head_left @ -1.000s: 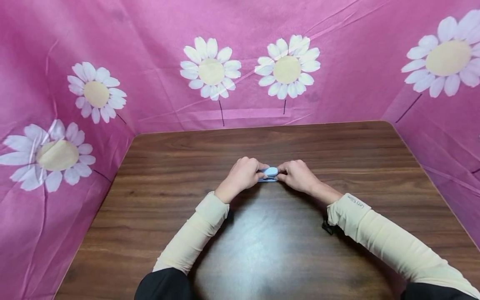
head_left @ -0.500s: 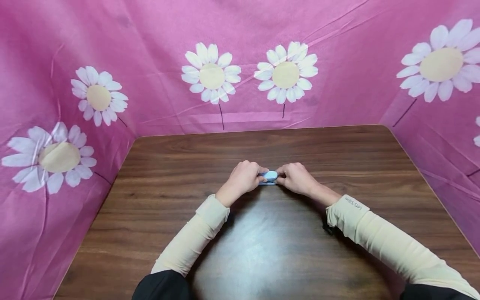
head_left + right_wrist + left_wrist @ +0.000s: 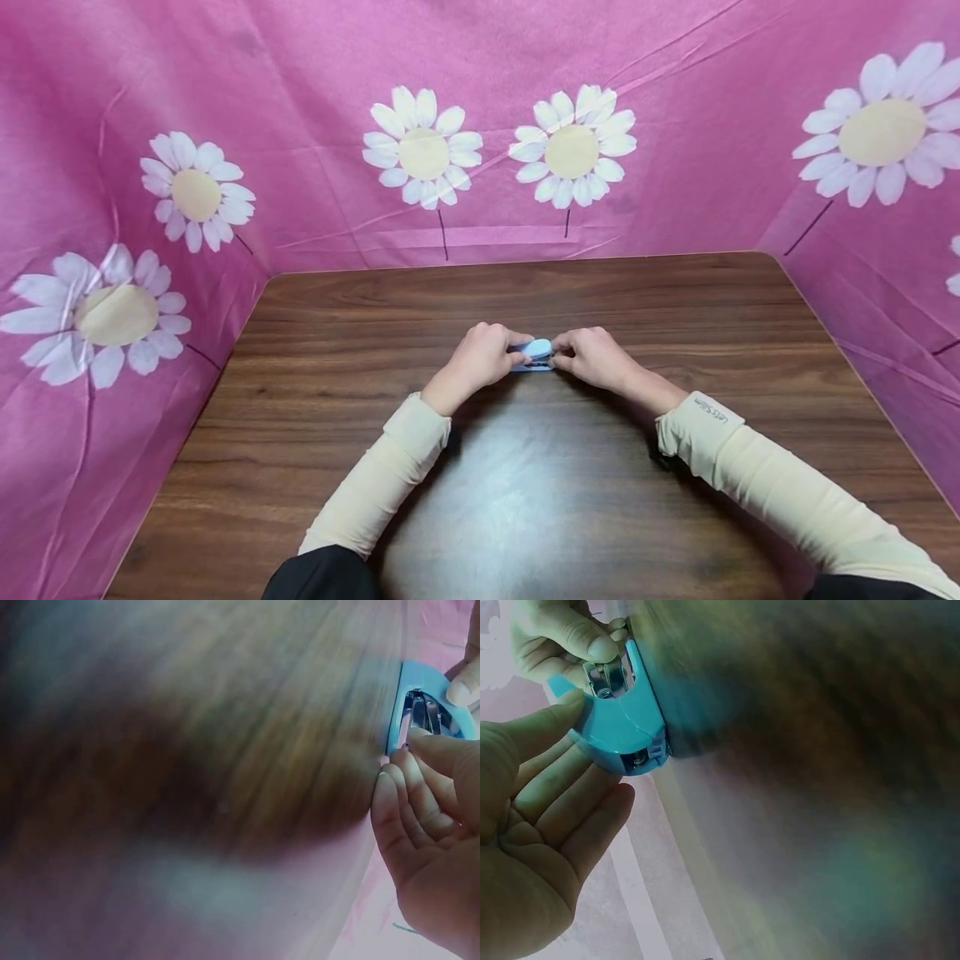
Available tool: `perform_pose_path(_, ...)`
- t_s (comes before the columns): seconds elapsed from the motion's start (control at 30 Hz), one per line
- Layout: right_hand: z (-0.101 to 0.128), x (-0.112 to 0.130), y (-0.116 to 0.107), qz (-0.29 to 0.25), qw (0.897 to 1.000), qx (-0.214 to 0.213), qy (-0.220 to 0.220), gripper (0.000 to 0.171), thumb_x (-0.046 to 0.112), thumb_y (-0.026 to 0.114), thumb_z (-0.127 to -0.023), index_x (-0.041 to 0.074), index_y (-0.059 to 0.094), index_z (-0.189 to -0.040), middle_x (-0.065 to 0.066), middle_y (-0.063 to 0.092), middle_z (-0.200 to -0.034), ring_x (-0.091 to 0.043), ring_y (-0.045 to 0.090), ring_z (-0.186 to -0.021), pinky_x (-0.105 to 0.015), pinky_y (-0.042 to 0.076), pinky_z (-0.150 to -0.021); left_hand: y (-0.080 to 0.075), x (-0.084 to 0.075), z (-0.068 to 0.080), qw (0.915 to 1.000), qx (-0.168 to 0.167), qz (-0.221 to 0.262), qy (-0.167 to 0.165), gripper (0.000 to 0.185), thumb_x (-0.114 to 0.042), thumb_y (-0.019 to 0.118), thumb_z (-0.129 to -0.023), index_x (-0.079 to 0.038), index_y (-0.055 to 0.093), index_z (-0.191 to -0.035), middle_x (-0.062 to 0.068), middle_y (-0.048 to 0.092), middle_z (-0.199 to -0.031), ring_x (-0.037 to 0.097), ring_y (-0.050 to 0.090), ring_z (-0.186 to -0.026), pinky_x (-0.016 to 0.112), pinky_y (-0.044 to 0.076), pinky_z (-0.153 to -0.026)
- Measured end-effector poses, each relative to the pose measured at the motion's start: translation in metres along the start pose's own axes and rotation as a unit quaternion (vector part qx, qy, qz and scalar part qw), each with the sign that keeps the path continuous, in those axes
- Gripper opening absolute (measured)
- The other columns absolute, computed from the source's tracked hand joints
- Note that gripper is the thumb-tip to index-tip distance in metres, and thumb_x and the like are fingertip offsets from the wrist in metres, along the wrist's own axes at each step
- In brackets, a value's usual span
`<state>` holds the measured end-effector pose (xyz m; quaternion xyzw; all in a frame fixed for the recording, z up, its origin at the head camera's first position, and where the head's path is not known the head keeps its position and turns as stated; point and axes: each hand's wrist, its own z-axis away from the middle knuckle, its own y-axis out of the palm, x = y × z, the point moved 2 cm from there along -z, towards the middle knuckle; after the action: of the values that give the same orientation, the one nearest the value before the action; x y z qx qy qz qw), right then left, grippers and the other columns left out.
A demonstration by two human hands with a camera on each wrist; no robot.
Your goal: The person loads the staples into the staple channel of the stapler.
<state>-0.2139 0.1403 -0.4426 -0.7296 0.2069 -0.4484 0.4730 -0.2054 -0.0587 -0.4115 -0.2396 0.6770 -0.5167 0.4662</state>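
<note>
A small light-blue stapler point(image 3: 536, 354) sits at the middle of the brown wooden table point(image 3: 525, 500), held between both hands. My left hand point(image 3: 486, 354) grips its left end, with the thumb point(image 3: 551, 724) on the blue body point(image 3: 619, 727). My right hand point(image 3: 594, 357) pinches the right end, and its fingertips point(image 3: 424, 742) lie at the open metal mouth of the stapler point(image 3: 420, 705). The other hand's fingers point(image 3: 570, 637) show at the top of the left wrist view. Both forearms wear cream sleeves.
Pink cloth with white daisies point(image 3: 423, 150) walls the table at the back and on both sides. The table's far edge point(image 3: 525, 260) meets the cloth. No other object shows on the wood.
Both hands stay on the stapler at the same spot on the table. The fingers shift slightly on it, and the head view has tilted a little.
</note>
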Motion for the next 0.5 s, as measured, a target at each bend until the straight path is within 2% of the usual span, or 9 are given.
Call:
perform_pose_path(0.13,-0.0001,-0.0023,-0.0015,-0.015,1.0,0.007,0.007,0.011,0.019,0.078,-0.087,0.014,0.079,-0.097,0.005,0.075,-0.084,-0.009,0.058,-0.072,-0.035,0.052,-0.072,-0.0002,0.0015,0.0012,0.9999,-0.011,0.012,0.0,0.032,-0.033,0.075,-0.092,-0.026,0.075,-0.123,-0.004,0.079,-0.105,0.01,0.056,-0.073,0.027,0.051,-0.071)
perform_pose_path(0.33,-0.0003,-0.0021,-0.0045,-0.032,0.999,0.011,0.015,0.01,0.018,0.078,-0.088,0.013,0.079,-0.097,0.005,0.076,-0.083,-0.008,0.06,-0.072,-0.034,0.052,-0.073,-0.0012,0.003,0.002,0.9993,-0.029,0.023,0.009,0.031,-0.031,0.077,-0.091,-0.024,0.076,-0.121,-0.004,0.079,-0.104,0.009,0.059,-0.073,0.029,0.053,-0.073)
perform_pose_path(0.5,0.0007,-0.0015,-0.0029,-0.035,0.999,0.012,0.018,0.01,0.017,0.078,-0.088,0.014,0.079,-0.097,0.006,0.076,-0.084,-0.007,0.06,-0.073,-0.034,0.052,-0.073,-0.0009,0.0039,0.004,0.999,-0.031,0.029,0.015,0.034,-0.03,0.077,-0.091,-0.021,0.075,-0.123,-0.002,0.078,-0.107,0.01,0.06,-0.075,0.032,0.055,-0.074)
